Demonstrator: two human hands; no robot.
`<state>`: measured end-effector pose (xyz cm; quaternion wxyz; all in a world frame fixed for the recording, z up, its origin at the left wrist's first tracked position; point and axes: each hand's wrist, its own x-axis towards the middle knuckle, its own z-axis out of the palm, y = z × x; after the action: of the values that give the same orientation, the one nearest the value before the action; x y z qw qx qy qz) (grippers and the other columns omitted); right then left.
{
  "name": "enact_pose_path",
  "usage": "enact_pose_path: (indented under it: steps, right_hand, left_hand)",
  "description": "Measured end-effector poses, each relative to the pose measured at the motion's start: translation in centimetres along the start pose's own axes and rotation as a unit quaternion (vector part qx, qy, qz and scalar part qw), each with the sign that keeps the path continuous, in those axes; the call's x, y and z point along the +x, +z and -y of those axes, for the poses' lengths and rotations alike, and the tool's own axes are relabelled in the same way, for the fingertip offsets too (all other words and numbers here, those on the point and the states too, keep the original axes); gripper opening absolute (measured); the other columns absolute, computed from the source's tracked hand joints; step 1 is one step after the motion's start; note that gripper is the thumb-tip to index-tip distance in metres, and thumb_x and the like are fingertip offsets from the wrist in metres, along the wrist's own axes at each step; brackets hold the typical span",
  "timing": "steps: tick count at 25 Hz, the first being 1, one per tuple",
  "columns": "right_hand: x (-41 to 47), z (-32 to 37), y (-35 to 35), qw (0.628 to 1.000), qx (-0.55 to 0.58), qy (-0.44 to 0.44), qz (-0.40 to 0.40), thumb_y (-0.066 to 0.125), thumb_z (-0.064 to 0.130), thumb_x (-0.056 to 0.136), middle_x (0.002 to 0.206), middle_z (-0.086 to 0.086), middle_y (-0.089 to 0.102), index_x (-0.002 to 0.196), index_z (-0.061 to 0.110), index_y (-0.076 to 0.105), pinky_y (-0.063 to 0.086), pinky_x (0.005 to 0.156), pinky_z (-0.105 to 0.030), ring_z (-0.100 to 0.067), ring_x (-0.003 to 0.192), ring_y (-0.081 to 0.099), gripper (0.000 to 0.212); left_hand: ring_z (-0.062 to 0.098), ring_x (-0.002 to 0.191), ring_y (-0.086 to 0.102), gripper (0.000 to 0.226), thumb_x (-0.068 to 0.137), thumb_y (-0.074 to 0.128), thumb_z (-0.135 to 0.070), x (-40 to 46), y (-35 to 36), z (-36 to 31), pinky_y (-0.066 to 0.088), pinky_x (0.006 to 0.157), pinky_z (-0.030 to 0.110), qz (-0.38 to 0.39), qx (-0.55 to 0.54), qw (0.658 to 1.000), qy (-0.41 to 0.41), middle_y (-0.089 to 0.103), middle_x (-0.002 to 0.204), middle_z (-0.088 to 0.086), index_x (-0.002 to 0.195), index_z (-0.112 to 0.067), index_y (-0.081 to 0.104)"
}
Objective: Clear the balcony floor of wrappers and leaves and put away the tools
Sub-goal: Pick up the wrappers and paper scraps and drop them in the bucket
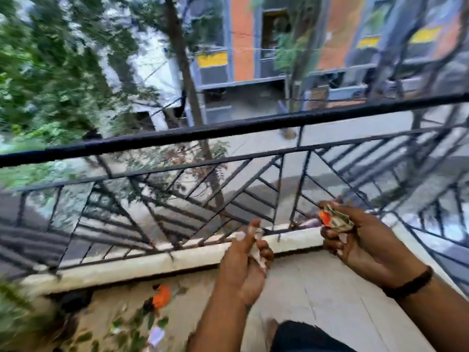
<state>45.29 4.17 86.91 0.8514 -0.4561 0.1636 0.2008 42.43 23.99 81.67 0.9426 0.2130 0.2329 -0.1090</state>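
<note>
My left hand [245, 262] grips a crumpled pale wrapper [256, 252] in its curled fingers, just in front of the balcony's low white kerb. Off to the right, my right hand [355, 240] holds a bunch of crumpled wrappers [335, 219], red and greenish, near the railing corner. On the floor at lower left lie an orange wrapper [161, 295], a small white wrapper [156, 336] and several green leaves [142, 323]. The view is blurred by motion.
A black metal railing [228, 130] with diagonal bars runs across the front and down the right side, standing on a white kerb [142, 265]. A green plant [15, 308] fills the lower left corner. The tiled floor [330, 295] stretches to the right. Street, trees and buildings lie beyond.
</note>
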Motion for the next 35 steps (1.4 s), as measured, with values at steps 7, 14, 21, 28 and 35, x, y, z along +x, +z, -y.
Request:
enact_pose_path:
  steps: [7, 14, 21, 28, 35]
  right_hand:
    - [-8.8, 1.3, -12.2, 0.978, 0.154, -0.093, -0.104, 0.047, 0.018, 0.096, 0.075, -0.003, 0.046, 0.091, 0.013, 0.06, 0.027, 0.038, -0.022, -0.012, 0.047, 0.04, 0.015]
    - [-19.9, 2.1, -25.9, 0.933, 0.222, -0.18, -0.219, 0.057, 0.019, 0.084, 0.078, -0.006, 0.05, 0.098, 0.01, 0.062, 0.023, 0.041, -0.024, -0.013, 0.047, 0.041, 0.018]
    - [-33.0, -0.5, -40.2, 0.843, 0.346, -0.247, -0.33, 0.061, 0.02, 0.082, 0.079, -0.007, 0.057, 0.104, 0.005, 0.068, 0.029, 0.04, -0.025, -0.017, 0.054, 0.046, 0.027]
    - [-37.8, -5.3, -48.3, 0.702, 0.506, -0.3, -0.402, 0.058, 0.022, 0.083, 0.077, -0.007, 0.056, 0.099, 0.01, 0.066, 0.034, 0.042, -0.023, -0.017, 0.055, 0.05, 0.022]
    - [-40.1, -8.1, -54.6, 0.524, 0.599, -0.326, -0.511, 0.056, 0.023, 0.083, 0.077, -0.005, 0.053, 0.09, 0.013, 0.063, 0.032, 0.042, -0.022, -0.015, 0.055, 0.047, 0.015]
  left_hand:
    - [0.009, 0.048, 0.049, 0.023, 0.1, 0.046, -0.01, 0.4, 7.4, 10.7, 0.043, 0.043, 0.018, 0.063, 0.158, 0.975, -0.146, 0.051, 0.066, 0.0, 0.103, -0.011, 0.069]
    - [0.007, 0.046, 0.041, 0.022, 0.097, 0.046, -0.007, 0.0, 14.3, 28.2, 0.039, 0.041, 0.017, 0.104, 0.239, 0.932, -0.253, 0.045, 0.065, -0.001, 0.106, -0.01, 0.065]
    - [0.01, 0.05, 0.051, 0.03, 0.08, 0.056, -0.003, -6.8, 17.6, 49.0, 0.047, 0.048, 0.019, 0.157, 0.392, 0.815, -0.397, 0.057, 0.069, 0.003, 0.107, -0.007, 0.067]
    - [0.011, 0.053, 0.053, 0.028, 0.078, 0.059, -0.003, -9.5, 16.9, 62.6, 0.052, 0.049, 0.021, 0.185, 0.516, 0.653, -0.523, 0.054, 0.073, 0.002, 0.105, -0.008, 0.066]
    - [0.008, 0.046, 0.056, 0.021, 0.1, 0.044, 0.001, -7.2, 13.9, 77.4, 0.05, 0.048, 0.016, 0.188, 0.639, 0.454, -0.591, 0.062, 0.061, 0.001, 0.1, -0.007, 0.064]
